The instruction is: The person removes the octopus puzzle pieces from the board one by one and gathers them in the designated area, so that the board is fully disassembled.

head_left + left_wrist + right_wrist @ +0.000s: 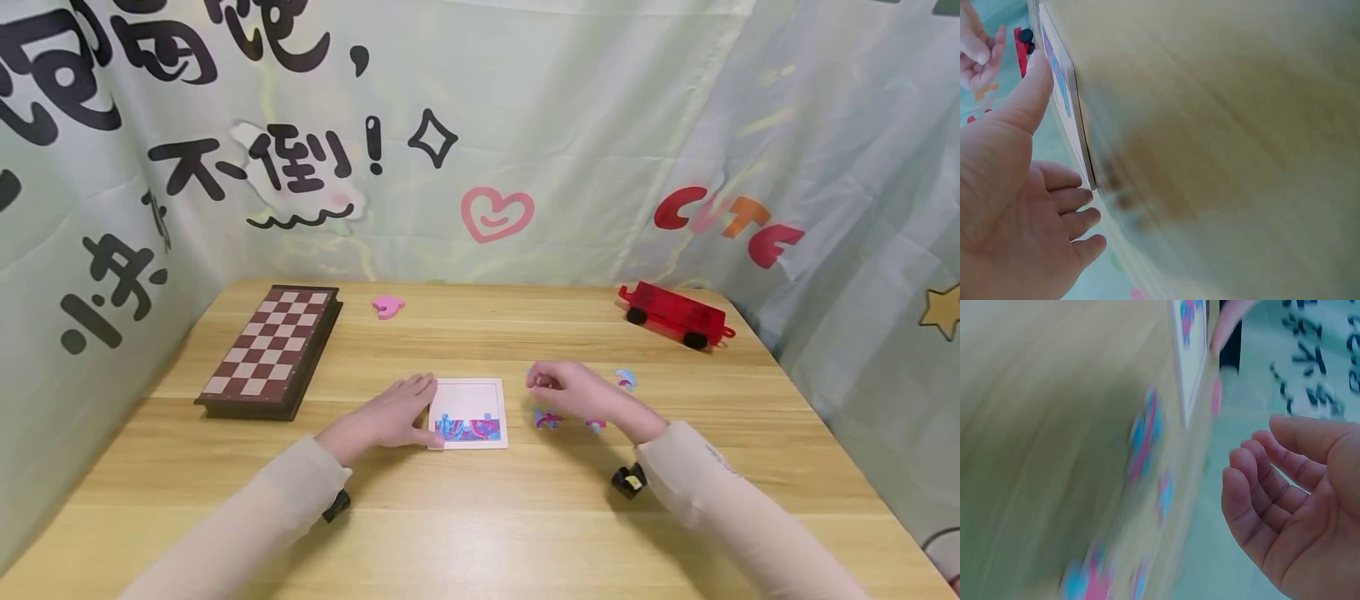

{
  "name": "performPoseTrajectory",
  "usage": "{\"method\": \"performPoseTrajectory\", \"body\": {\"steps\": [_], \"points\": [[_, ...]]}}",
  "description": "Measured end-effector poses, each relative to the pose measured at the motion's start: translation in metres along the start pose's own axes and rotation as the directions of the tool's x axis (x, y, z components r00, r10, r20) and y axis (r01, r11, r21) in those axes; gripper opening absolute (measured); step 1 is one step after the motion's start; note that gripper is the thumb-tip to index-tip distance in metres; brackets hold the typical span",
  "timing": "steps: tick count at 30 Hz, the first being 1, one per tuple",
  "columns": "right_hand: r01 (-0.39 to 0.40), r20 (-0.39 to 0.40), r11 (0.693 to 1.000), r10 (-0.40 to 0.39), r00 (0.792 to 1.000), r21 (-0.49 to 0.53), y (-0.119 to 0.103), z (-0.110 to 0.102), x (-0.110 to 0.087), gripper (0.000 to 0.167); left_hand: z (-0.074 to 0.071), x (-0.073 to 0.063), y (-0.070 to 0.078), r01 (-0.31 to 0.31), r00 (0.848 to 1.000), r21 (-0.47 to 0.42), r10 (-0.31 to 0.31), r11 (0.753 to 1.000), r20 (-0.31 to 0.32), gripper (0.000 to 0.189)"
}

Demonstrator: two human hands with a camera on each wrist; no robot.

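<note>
A square white puzzle tray [467, 398] lies on the table, with blue, pink and purple pieces [474, 430] joined along its near side. At its left edge rests my left hand [399, 412], thumb by the near corner and fingers along the side. My right hand [576, 390] hovers to the right of the tray, above loose puzzle pieces [547, 419]. In the right wrist view the fingers of this hand [1291, 494] bend loosely, with nothing between them and the thumb. Several loose pieces [1146, 437] appear blurred there; the hand partly hides them in the head view.
A folded chessboard box [266, 350] lies at the back left, with a pink heart-like piece [387, 307] to its right. Toward the back right stands a red toy wagon [675, 313] with black wheels. A printed curtain [585, 125] hangs behind the wooden table [465, 525].
</note>
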State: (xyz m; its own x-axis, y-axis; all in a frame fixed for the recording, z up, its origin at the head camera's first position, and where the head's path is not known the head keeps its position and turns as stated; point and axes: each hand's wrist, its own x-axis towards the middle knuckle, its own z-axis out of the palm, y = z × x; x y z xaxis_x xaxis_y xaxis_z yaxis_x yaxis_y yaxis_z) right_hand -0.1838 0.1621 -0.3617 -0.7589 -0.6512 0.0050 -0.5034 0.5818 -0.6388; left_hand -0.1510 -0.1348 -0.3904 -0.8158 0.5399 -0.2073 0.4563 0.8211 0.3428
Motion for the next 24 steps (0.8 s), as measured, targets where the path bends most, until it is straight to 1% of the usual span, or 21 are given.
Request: {"method": "performPoseTrajectory", "body": {"steps": [4, 6, 11, 15, 19, 24], "points": [[0.041, 0.061, 0.999, -0.043, 0.997, 0.029, -0.022, 0.020, 0.020, 0.011, 0.001, -0.001, -0.002, -0.015, 1.000, 0.016, 0.015, 1.000, 0.014, 0.094], [0.069, 0.085, 0.997, -0.071, 0.994, 0.026, -0.030, 0.029, 0.028, 0.012, 0.001, -0.001, -0.003, -0.019, 1.000, 0.024, 0.018, 1.000, 0.017, 0.094], [0.127, 0.144, 0.992, -0.126, 0.982, 0.001, -0.041, 0.050, 0.046, 0.012, 0.001, 0.000, -0.004, -0.022, 1.000, 0.041, 0.022, 0.999, 0.015, 0.093], [0.125, 0.157, 0.992, -0.121, 0.980, -0.012, -0.045, 0.060, 0.055, 0.012, 0.001, 0.000, -0.003, -0.031, 1.000, 0.050, 0.031, 0.998, 0.006, 0.092], [0.087, 0.156, 0.996, -0.087, 0.984, 0.004, -0.048, 0.066, 0.061, 0.014, 0.000, -0.001, -0.002, -0.026, 1.000, 0.048, 0.026, 0.999, 0.001, 0.092], [0.064, 0.170, 0.998, -0.065, 0.983, 0.007, -0.049, 0.074, 0.064, 0.018, -0.001, 0.000, -0.001, -0.020, 1.000, 0.048, 0.020, 0.999, 0.017, 0.092]]}}
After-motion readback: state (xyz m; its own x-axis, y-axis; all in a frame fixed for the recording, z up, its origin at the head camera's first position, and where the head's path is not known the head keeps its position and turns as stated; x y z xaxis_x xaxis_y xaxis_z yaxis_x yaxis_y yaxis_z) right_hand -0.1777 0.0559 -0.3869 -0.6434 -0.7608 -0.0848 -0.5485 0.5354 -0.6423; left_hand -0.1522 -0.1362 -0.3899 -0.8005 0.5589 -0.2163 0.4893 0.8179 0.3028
